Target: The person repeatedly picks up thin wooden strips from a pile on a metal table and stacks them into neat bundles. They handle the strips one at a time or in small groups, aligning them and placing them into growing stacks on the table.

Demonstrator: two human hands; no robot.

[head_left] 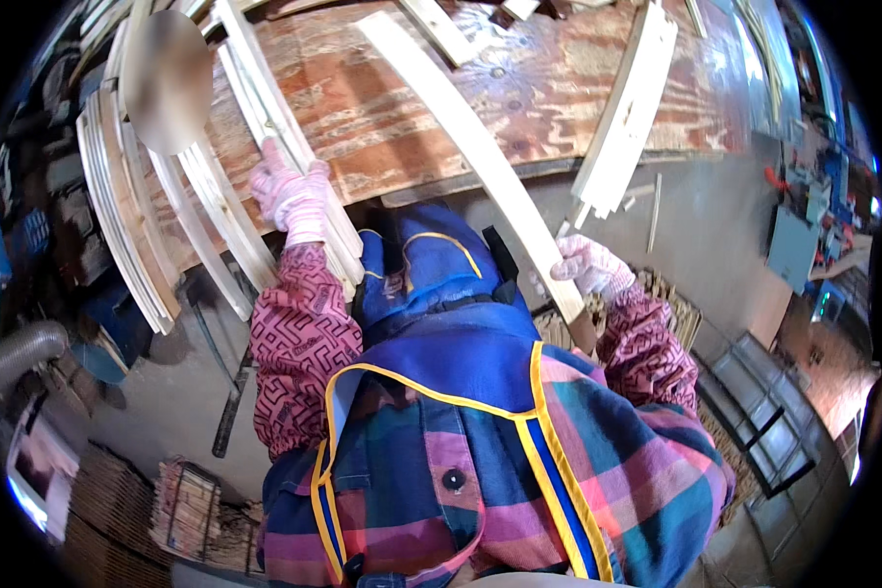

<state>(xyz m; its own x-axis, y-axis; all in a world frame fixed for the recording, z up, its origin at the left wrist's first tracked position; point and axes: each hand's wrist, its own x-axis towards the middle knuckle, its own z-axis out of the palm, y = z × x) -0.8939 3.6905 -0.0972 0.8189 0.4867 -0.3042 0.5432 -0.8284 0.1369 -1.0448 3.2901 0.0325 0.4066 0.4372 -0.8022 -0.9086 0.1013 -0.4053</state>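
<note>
My right hand [590, 267], in a pale pinkish glove, is closed on the near end of a long, flat wooden board [461, 127]. The board slants from my right side up and away to the left, its far part over the plywood tabletop [333, 88]. My left hand [292, 193], in a striped pink glove, lies with fingers stretched out on a bundle of long wooden strips [260, 98]. Those strips run away from me across the table's left part and overhang its near edge. Patterned pink sleeves cover both forearms.
More strips [118, 206] lie in groups at the left, overhanging the table; a blurred patch hides part of them. On the right, a stack of boards [629, 113] juts past the edge. Bundled wood pieces [671, 304] and a dark metal frame [759, 416] sit low at the right.
</note>
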